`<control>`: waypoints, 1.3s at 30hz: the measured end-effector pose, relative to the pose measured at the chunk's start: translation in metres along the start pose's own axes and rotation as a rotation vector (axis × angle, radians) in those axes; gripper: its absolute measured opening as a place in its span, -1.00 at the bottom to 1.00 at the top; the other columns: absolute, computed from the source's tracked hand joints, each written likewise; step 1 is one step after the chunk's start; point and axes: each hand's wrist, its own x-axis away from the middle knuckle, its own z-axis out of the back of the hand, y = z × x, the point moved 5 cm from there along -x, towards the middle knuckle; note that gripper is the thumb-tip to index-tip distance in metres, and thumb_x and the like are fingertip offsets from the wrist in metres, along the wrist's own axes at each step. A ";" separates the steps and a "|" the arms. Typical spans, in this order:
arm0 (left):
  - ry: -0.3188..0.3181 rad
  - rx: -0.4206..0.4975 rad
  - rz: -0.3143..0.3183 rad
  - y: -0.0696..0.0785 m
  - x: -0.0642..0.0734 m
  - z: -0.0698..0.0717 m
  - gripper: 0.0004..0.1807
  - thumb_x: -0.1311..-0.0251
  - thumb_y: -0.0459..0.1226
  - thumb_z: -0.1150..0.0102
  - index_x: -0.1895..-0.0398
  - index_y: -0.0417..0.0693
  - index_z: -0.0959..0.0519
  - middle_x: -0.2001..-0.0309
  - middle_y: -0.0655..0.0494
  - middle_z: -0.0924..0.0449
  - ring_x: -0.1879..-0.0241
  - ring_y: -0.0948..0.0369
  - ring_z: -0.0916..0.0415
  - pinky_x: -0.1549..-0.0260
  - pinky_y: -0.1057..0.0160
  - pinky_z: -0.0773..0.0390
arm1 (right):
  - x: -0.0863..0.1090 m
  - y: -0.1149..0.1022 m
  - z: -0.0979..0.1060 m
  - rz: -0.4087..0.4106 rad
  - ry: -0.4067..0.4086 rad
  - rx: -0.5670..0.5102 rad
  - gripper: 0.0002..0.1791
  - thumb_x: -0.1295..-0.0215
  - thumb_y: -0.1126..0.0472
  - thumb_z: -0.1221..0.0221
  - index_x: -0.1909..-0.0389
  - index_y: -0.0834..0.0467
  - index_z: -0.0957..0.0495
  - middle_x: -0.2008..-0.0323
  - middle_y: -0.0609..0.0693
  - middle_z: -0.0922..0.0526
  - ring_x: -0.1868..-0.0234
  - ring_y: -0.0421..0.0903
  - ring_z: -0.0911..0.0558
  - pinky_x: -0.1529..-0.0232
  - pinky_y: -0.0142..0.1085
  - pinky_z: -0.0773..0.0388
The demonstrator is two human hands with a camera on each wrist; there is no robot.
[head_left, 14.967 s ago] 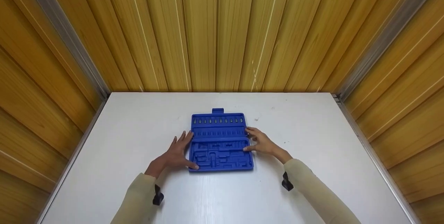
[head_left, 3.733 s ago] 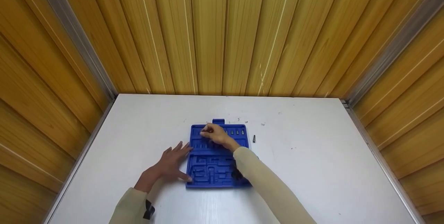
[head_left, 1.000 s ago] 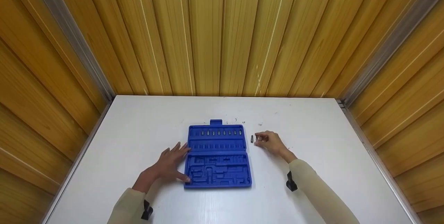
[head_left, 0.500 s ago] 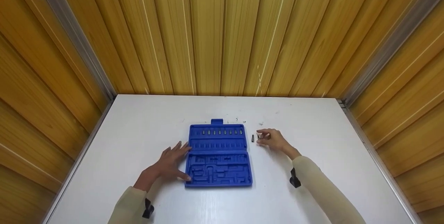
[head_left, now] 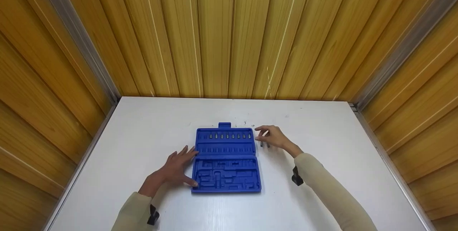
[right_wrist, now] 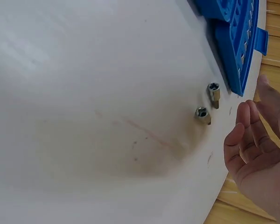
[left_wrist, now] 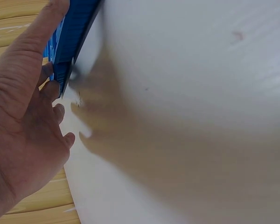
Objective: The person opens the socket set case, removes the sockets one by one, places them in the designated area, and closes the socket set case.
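Observation:
An opened blue plastic case (head_left: 225, 155) lies on the white table, with a row of small metal bits (head_left: 233, 136) in its far half. Along its left side rests my left hand (head_left: 175, 168), fingers spread, thumb on the near-left corner. My right hand (head_left: 273, 137) hovers just right of the far half with nothing visible between thumb and fingers. Two metal bits lie side by side on the table below it. In the right wrist view, one loose bit (right_wrist: 214, 95) is closer to the case and the other loose bit (right_wrist: 203, 115) is beside it, hollow ends showing.
The case's latch tab (head_left: 224, 125) points toward the back wall. Molded slots fill the near half of the case (head_left: 226, 174). Wood-patterned panels (head_left: 229, 38) enclose the white table (head_left: 311, 123) at the back and sides. Small dark marks dot the tabletop.
Several bits have left the case's left slots: two now lie on the table to the right. My right hand has let go of the second and moved left toward the case. My left hand stays.

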 end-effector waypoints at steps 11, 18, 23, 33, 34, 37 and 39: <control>-0.006 0.001 0.008 -0.004 0.000 -0.001 0.33 0.22 0.13 -0.66 -0.62 -0.09 -0.12 -0.65 -0.14 0.04 -0.65 -0.23 0.25 -0.53 -0.40 0.22 | -0.046 -0.048 -0.049 0.036 -0.064 -0.086 -0.57 -0.41 0.23 -0.26 -0.16 0.44 -0.58 0.18 0.31 -0.75 0.31 0.03 -0.72 0.32 -0.40 -0.61; -0.003 -0.003 0.010 -0.008 0.004 -0.001 0.34 0.22 0.14 -0.65 -0.62 -0.09 -0.12 -0.65 -0.16 0.04 -0.64 -0.23 0.24 -0.52 -0.41 0.21 | -0.068 -0.070 -0.091 0.035 -0.085 -0.137 -0.58 -0.43 0.24 -0.24 -0.18 0.42 -0.58 0.21 0.31 -0.75 0.28 0.19 -0.74 0.40 -0.48 -0.55; -0.005 -0.010 -0.009 -0.008 0.001 -0.004 0.34 0.22 0.15 -0.65 -0.61 -0.10 -0.12 -0.65 -0.15 0.03 -0.64 -0.25 0.22 -0.50 -0.43 0.17 | -0.078 -0.076 -0.112 0.016 -0.043 -0.126 -0.64 -0.43 0.26 -0.22 -0.14 0.38 -0.62 0.22 0.25 -0.77 0.37 -0.05 -0.68 0.35 -0.41 -0.57; -0.017 0.013 -0.010 -0.006 -0.001 -0.007 0.34 0.21 0.17 -0.63 -0.63 -0.05 -0.09 -0.66 -0.12 0.07 -0.65 -0.22 0.25 -0.52 -0.41 0.19 | -0.086 -0.077 -0.128 -0.141 0.106 0.107 -0.70 -0.41 0.14 -0.26 -0.04 0.22 -0.72 0.23 0.10 -0.78 0.30 -0.10 -0.64 0.23 -0.16 -0.62; -0.016 0.017 -0.006 -0.006 -0.001 -0.006 0.34 0.21 0.16 -0.64 -0.63 -0.05 -0.09 -0.66 -0.13 0.07 -0.65 -0.22 0.25 -0.52 -0.40 0.20 | -0.088 -0.077 -0.129 -0.152 0.112 0.116 -0.69 -0.40 0.14 -0.27 -0.04 0.21 -0.72 0.24 0.10 -0.78 0.30 -0.08 -0.65 0.24 -0.15 -0.62; -0.009 0.017 0.001 -0.008 -0.001 -0.004 0.34 0.21 0.17 -0.63 -0.63 -0.04 -0.09 -0.66 -0.13 0.07 -0.65 -0.21 0.25 -0.54 -0.38 0.21 | -0.092 -0.080 -0.129 -0.186 0.131 0.125 -0.69 -0.38 0.12 -0.29 -0.03 0.20 -0.73 0.25 0.10 -0.78 0.30 -0.06 -0.68 0.26 -0.15 -0.63; -0.005 0.018 0.000 -0.009 -0.001 -0.002 0.34 0.21 0.17 -0.64 -0.63 -0.04 -0.09 -0.66 -0.14 0.07 -0.65 -0.21 0.25 -0.54 -0.38 0.21 | -0.094 -0.082 -0.129 -0.201 0.144 0.132 -0.69 -0.36 0.11 -0.31 -0.01 0.21 -0.73 0.26 0.10 -0.79 0.30 -0.04 -0.71 0.25 -0.13 -0.66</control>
